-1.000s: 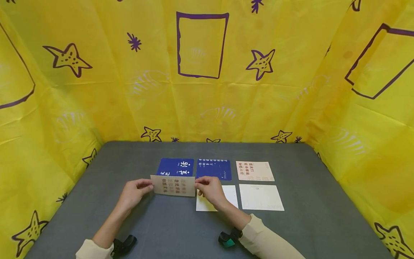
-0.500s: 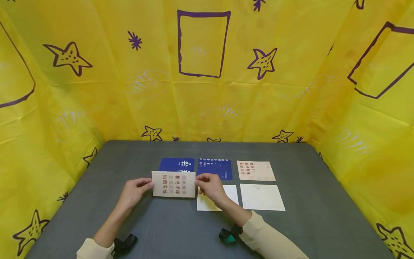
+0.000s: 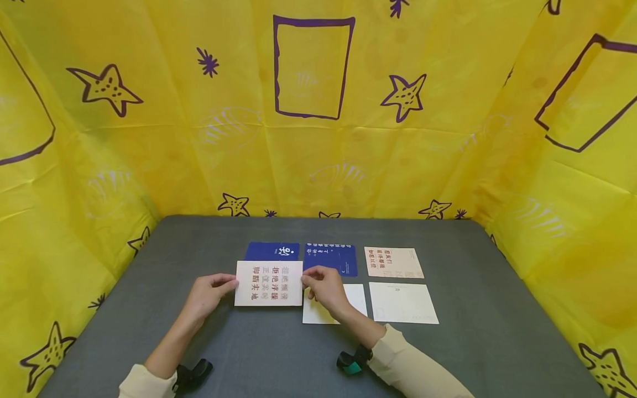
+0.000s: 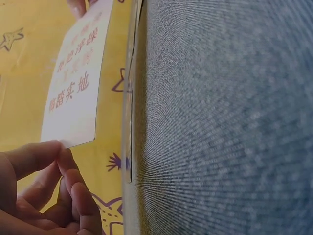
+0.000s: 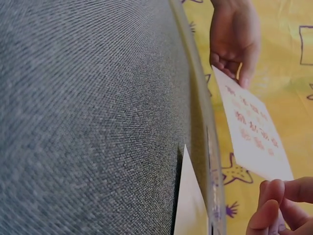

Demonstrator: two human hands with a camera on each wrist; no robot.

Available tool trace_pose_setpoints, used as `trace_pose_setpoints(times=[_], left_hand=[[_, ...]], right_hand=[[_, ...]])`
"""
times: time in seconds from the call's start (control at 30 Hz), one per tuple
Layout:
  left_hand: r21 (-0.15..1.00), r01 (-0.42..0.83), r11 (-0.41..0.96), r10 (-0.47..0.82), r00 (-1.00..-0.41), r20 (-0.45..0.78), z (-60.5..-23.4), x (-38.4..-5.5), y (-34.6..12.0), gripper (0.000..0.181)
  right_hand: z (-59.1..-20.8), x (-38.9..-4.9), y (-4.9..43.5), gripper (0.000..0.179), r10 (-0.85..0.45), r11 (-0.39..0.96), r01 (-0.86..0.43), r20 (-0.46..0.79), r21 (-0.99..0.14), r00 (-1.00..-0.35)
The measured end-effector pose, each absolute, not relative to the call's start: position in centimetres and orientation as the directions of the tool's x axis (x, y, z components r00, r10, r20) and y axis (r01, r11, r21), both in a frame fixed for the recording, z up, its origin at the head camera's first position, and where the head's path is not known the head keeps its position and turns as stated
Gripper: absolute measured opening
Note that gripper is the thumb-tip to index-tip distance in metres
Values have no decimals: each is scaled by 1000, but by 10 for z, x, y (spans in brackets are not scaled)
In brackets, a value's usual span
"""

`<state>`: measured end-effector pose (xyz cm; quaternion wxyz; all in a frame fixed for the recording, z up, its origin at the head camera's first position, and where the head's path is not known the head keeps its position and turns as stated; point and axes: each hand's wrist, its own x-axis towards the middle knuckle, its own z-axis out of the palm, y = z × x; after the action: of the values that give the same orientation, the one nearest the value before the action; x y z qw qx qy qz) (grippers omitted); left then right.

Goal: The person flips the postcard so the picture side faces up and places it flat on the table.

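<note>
Over the grey tabletop (image 3: 278, 348), a pale printed card (image 3: 269, 283) hangs between two hands, partly hiding a blue card (image 3: 262, 251) in the head view. The left hand (image 3: 206, 295) has its grip narrowed to a fingertip pinch on the left edge; the right hand (image 3: 325, 289) pinches the right edge likewise. I'd judge it light, thin and fairly stiff, smooth enough to slip and easily creased, so those opposite edges seem the right hold, lightly pinched.
</note>
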<state>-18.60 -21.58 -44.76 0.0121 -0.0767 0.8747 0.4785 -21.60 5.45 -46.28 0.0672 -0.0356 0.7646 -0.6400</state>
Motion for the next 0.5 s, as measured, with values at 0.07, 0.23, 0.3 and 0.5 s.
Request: trace_pose_setpoints(times=[0.07, 0.23, 0.3, 0.5], left_hand=[[841, -154, 518, -125, -987, -103, -448, -186, -216, 32], [850, -165, 500, -128, -985, -116, -449, -186, -216, 31], [849, -166, 502, -128, -985, -117, -449, -186, -216, 31], [846, -167, 507, -130, -985, -117, -451, -186, -217, 30]], right_hand=[[-463, -216, 55, 13, -136, 169, 33, -56, -985, -989], [-463, -215, 55, 13, -143, 164, 39, -63, -986, -988], [-462, -215, 55, 12, -149, 167, 44, -69, -985, -986], [-461, -215, 55, 11, -157, 177, 52, -81, -983, -984]])
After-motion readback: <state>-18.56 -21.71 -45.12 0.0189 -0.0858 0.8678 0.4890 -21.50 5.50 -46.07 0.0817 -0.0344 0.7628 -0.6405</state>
